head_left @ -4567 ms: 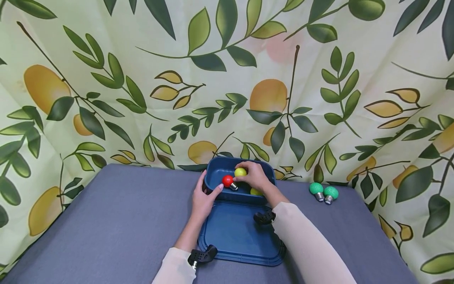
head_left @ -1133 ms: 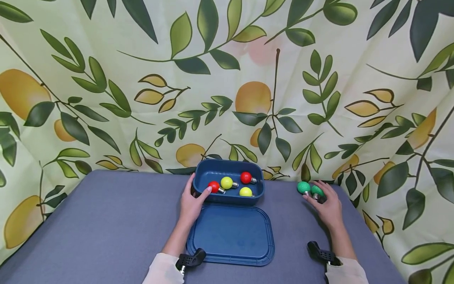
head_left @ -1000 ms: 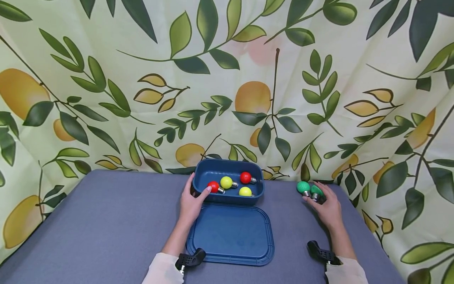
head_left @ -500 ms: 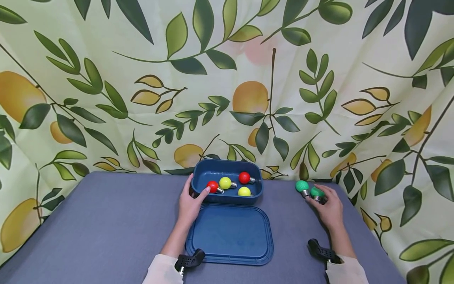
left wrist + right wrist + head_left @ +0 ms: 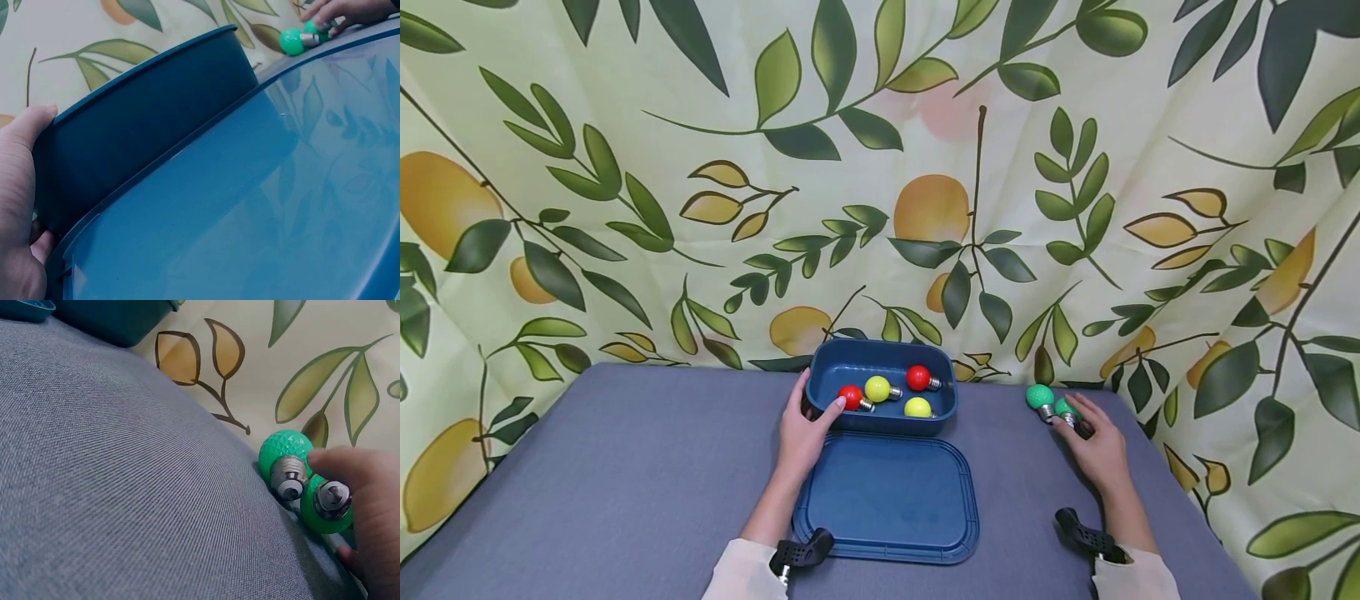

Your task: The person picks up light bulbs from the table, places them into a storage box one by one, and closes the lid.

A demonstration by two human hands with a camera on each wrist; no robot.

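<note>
Your right hand (image 5: pixel 1098 446) (the nearer) curls its fingers round the right-hand green, metal-based globe bulb (image 5: pixel 1062 407) at its ten o'clock, base toward five. Your left hand (image 5: pixel 801 433) grips the blue plastic box (image 5: pixel 880 424).

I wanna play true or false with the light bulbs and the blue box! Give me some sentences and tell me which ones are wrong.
1. Two red bulbs lie in the blue box. True.
2. The left hand holds the blue box. True.
3. The blue lid is on the box. False: the blue lid lies flat on the table, in front of the box.
4. Both green bulbs are outside the box. True.
5. The right hand is inside the box. False: it is over at the green bulbs.
6. The box has three yellow bulbs in it. False: it has two.
</note>
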